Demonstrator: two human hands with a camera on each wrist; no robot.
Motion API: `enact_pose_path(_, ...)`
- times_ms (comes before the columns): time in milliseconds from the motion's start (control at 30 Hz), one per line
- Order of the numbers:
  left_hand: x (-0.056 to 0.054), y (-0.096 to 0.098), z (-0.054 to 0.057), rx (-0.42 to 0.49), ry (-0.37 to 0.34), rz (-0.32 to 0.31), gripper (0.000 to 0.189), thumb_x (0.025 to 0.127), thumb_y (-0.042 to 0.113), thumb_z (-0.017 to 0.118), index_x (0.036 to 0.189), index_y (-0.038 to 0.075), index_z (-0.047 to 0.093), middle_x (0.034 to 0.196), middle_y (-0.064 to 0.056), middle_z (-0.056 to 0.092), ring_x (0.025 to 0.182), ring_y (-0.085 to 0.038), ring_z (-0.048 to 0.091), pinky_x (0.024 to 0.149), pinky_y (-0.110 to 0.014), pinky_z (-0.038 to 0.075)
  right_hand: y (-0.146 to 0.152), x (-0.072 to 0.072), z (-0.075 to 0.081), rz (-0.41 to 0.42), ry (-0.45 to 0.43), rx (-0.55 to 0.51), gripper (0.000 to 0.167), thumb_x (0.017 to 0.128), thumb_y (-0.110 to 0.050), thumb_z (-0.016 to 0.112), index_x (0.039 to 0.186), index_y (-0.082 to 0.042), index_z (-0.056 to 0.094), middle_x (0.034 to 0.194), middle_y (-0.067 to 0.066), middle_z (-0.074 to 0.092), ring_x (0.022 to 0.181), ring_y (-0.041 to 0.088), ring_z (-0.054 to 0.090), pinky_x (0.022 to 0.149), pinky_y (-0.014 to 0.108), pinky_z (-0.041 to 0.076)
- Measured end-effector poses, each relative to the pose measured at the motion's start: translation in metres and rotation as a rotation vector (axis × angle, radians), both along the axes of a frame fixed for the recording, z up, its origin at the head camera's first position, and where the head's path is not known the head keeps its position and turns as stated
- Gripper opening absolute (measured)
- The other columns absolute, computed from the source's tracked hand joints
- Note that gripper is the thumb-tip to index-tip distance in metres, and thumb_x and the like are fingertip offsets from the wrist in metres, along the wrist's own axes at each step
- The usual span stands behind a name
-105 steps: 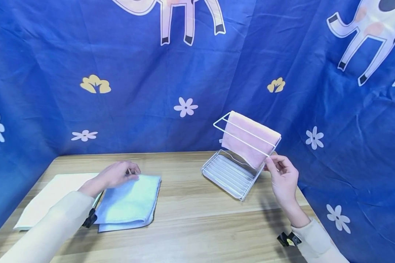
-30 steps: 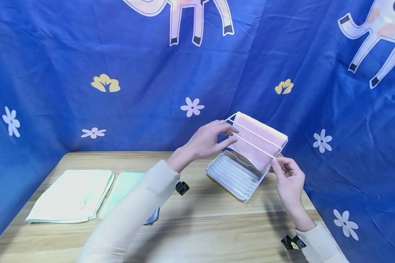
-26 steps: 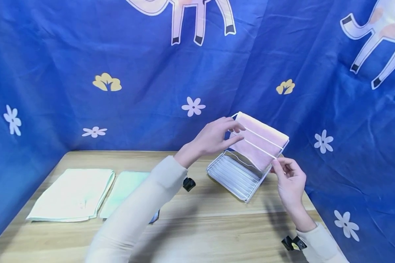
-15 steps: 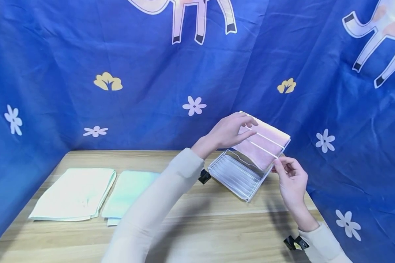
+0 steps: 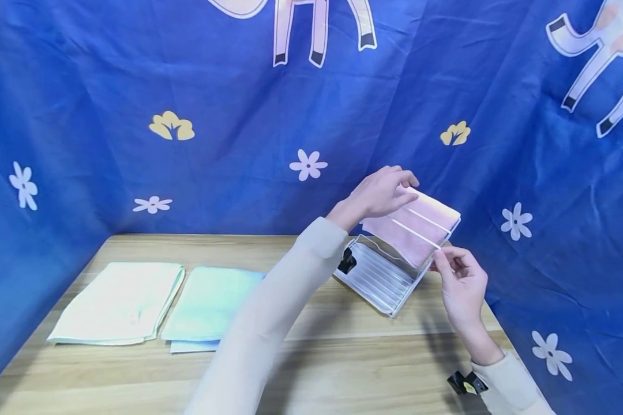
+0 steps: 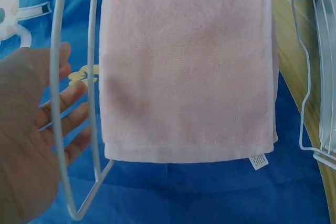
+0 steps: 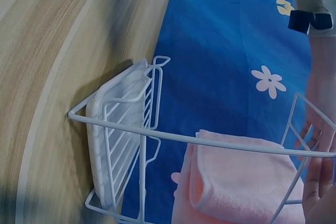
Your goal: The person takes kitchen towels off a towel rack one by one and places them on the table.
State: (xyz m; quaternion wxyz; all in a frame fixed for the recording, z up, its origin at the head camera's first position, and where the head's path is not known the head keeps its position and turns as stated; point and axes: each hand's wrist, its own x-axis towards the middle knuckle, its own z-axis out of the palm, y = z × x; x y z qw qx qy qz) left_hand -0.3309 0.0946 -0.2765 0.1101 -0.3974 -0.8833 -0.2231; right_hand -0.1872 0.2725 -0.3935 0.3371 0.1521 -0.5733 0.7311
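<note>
A white wire rack stands on the right of the table, with a ridged tray in its base. Over its upper bars hangs a folded pink towel, its small white tag showing in the left wrist view. My right hand pinches the rack's near side wire between thumb and fingers. At the top left of the rack, my left hand is held with loosely bent fingers. The left wrist view shows those fingers behind the rack's top bars, apart from the towel.
Two folded cloths lie on the left of the wooden table: a pale white-green one and a light blue one, partly behind the left sleeve. Blue printed fabric closes off the back and sides.
My left hand has left the blue cloth, crossed to the rack and risen rightward to its top end. My right hand keeps its pinch on the rack; the view has shifted slightly.
</note>
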Motion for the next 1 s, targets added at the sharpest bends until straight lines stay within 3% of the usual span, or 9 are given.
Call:
enact_pose_path(467,-0.012,0.023,0.0,-0.185,0.029,0.068,0.033,0.106,0.045,0.06,0.132,0.026,0.069,0.133,0.004,0.067,0.128,-0.019,0.06,0.109,-0.038,0.048,0.0,-0.001,0.0,0.015,0.013,0.006,0.012,0.096,0.016,0.063,0.099,0.006,0.071,0.081,0.004,0.072,0.07,0.012,0.073,0.069,0.023,0.062)
enact_pose_path(1000,-0.017,0.03,0.0,-0.191,-0.013,0.152,0.031,0.105,0.041,0.065,0.132,0.028,0.07,0.137,0.005,0.068,0.13,-0.019,0.06,0.111,-0.039,0.047,-0.001,-0.003,0.002,-0.011,-0.008,0.019,0.016,0.096,0.013,0.065,0.098,0.0,0.072,0.079,0.0,0.071,0.069,0.008,0.071,0.068,0.021,0.061)
